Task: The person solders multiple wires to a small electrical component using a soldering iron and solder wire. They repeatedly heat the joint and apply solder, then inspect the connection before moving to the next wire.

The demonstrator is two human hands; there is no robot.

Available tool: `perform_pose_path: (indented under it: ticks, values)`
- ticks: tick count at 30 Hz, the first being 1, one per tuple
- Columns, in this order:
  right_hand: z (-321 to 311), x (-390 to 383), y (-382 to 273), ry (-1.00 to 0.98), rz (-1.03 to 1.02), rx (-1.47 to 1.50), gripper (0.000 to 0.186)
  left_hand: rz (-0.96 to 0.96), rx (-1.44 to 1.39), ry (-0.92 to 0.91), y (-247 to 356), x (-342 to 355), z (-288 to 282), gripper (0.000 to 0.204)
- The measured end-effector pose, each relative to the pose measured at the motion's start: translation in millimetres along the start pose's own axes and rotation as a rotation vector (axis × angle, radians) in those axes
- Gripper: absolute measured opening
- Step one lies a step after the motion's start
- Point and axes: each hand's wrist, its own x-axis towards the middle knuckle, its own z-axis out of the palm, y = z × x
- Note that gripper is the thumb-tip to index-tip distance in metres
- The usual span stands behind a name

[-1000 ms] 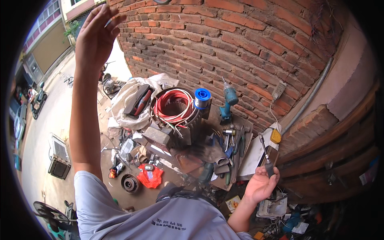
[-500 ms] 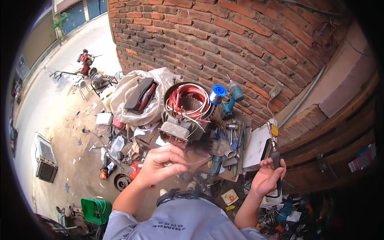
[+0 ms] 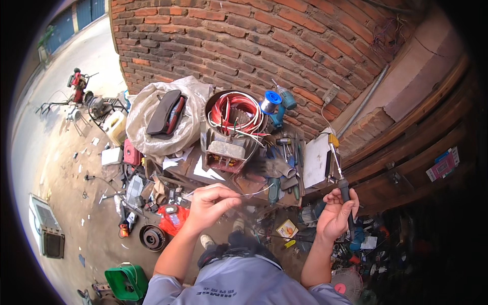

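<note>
My left hand [image 3: 208, 207] is closed in a pinch on a thin silvery wire [image 3: 256, 193], which trails to the right. My right hand [image 3: 339, 213] grips the dark handle of a soldering iron [image 3: 344, 189], its slim metal end pointing up. Beyond them, an open metal motor housing [image 3: 223, 151] holds coils of red and white wire [image 3: 223, 112]. Beside it stand a spool with a blue rim [image 3: 270, 102] and a teal drill [image 3: 284, 100]. Grey gloves [image 3: 277, 170] and hand tools [image 3: 297, 178] lie to the right on the cluttered surface.
A brick wall [image 3: 239, 46] backs the bench, with a socket [image 3: 330, 94] on it. A plastic sack [image 3: 140, 127] holds a dark case [image 3: 163, 114]. A wooden door [image 3: 401, 178] curves at the right. A green bucket [image 3: 122, 282], red bag [image 3: 173, 218] and scattered parts litter the floor.
My left hand has come down from high at upper left to chest level with the thin wire. My right hand still holds the iron. The view has shifted, showing more floor.
</note>
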Motion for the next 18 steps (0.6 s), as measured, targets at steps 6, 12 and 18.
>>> perform_pose_path:
  ticks: [6,12,18]
  values:
    - [25.6,-9.8,2.2,-0.059,-0.123,-0.08,0.046,0.281,0.295,0.0,34.0,20.8,18.0,0.013]
    - [22.2,-5.3,1.2,-0.065,-0.131,-0.024,0.045,0.328,0.401,0.044,51.2,29.4,4.6,0.017]
    - [1.9,17.9,14.0,-0.041,-0.062,-0.124,0.041,0.355,0.781,0.153,33.1,30.0,-33.1,0.018]
